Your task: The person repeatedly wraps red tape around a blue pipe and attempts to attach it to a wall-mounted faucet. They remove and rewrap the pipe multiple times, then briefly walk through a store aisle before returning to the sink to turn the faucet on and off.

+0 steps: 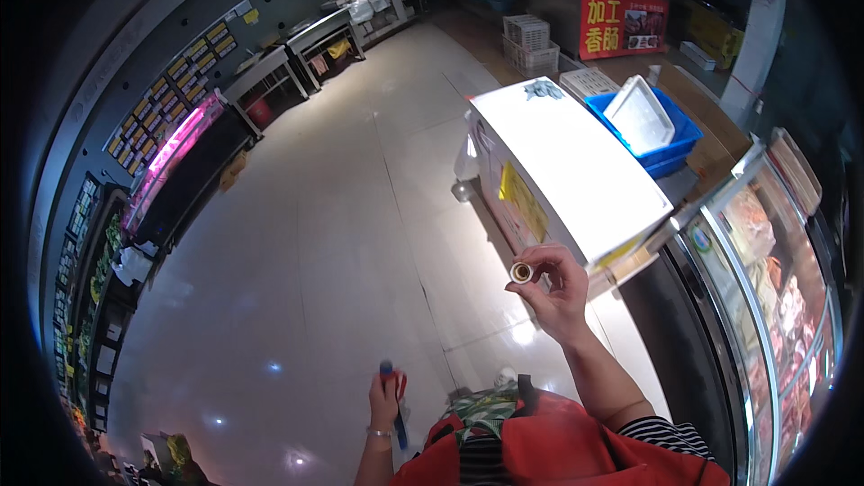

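Observation:
In front of me, my right hand (560,286) is raised and closed, pinching a small white pipe fitting (521,273) between thumb and fingers. The fitting's round open end shows a brass-coloured inside. Low in the view, my left hand (382,407) is wrapped round a blue and red hand tool (401,427). One blue end of the tool sticks up past the fingers and a longer blue part hangs below. Its exact kind cannot be made out. The two hands are well apart, and my right hand is close to the near corner of a white-topped counter (567,157).
Blue crates (664,158) with a white foam box lid (641,117) stand behind the counter. On the right is a glass display case (751,306) with meat inside. Tiled floor (333,243) stretches ahead. A pink-lit case (175,148) and steel tables (265,72) line the left wall.

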`<state>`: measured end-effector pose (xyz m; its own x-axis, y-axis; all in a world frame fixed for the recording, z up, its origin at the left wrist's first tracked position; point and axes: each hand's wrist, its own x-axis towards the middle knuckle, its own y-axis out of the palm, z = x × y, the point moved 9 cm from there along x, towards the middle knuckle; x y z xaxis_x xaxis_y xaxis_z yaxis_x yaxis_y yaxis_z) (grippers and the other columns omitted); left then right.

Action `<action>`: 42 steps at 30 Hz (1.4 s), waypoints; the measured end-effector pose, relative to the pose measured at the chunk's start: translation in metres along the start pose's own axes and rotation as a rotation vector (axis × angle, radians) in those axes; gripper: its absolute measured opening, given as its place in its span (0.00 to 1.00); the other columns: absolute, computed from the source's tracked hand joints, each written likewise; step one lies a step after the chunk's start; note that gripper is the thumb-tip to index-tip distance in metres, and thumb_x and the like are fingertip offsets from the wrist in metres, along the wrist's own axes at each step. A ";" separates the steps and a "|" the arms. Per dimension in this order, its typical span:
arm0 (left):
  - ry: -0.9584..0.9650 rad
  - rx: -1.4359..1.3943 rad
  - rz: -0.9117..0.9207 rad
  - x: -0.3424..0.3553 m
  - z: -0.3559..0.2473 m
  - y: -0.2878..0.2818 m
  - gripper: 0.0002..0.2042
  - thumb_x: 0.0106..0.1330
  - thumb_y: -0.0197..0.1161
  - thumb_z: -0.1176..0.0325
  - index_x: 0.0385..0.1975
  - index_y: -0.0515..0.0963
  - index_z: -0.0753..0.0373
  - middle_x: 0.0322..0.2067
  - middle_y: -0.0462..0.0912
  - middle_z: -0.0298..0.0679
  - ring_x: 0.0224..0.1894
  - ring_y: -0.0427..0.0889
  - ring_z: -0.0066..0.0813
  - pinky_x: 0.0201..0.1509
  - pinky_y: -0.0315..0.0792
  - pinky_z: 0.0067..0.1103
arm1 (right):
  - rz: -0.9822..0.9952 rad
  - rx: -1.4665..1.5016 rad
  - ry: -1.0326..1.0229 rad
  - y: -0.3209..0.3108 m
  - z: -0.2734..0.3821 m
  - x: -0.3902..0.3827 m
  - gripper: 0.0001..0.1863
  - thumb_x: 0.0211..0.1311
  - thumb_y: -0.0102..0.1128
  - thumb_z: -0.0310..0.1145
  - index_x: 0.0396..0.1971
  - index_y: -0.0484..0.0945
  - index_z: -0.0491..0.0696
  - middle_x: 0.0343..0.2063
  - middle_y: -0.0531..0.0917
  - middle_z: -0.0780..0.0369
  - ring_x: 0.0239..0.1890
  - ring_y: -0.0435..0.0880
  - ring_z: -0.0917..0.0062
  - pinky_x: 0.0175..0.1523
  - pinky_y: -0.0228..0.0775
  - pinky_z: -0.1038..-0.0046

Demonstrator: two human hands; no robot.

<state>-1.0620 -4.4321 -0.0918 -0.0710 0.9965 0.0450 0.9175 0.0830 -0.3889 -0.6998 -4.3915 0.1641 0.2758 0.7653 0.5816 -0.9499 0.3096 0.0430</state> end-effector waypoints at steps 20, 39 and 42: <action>-0.166 -0.209 0.085 0.518 0.054 0.004 0.09 0.65 0.49 0.62 0.35 0.70 0.60 0.27 0.73 0.38 0.29 0.72 0.30 0.29 0.68 0.22 | 0.237 0.048 0.247 0.219 -0.268 0.316 0.13 0.52 0.59 0.28 0.39 0.76 0.43 0.24 0.76 0.65 0.25 0.72 0.85 0.31 0.64 0.83; 0.026 1.215 0.502 0.789 0.190 0.032 0.15 0.60 0.55 0.55 0.35 0.71 0.62 0.23 0.74 0.49 0.22 0.76 0.41 0.21 0.71 0.33 | 0.260 -0.552 -0.395 0.279 -0.329 0.686 0.18 0.51 0.57 0.40 0.39 0.73 0.44 0.25 0.78 0.55 0.22 0.77 0.71 0.26 0.68 0.66; -0.512 0.799 0.344 0.778 0.207 -0.032 0.14 0.60 0.54 0.56 0.36 0.71 0.59 0.25 0.76 0.50 0.22 0.76 0.43 0.22 0.71 0.34 | 0.348 -0.580 -0.503 0.310 -0.370 0.739 0.19 0.49 0.59 0.38 0.39 0.74 0.42 0.27 0.79 0.56 0.25 0.78 0.71 0.27 0.69 0.67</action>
<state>-1.2274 -3.6569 -0.2351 -0.1836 0.8385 -0.5130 0.4022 -0.4121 -0.8176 -0.7355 -3.5212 0.3072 -0.2482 0.5705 0.7829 -0.7047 0.4483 -0.5500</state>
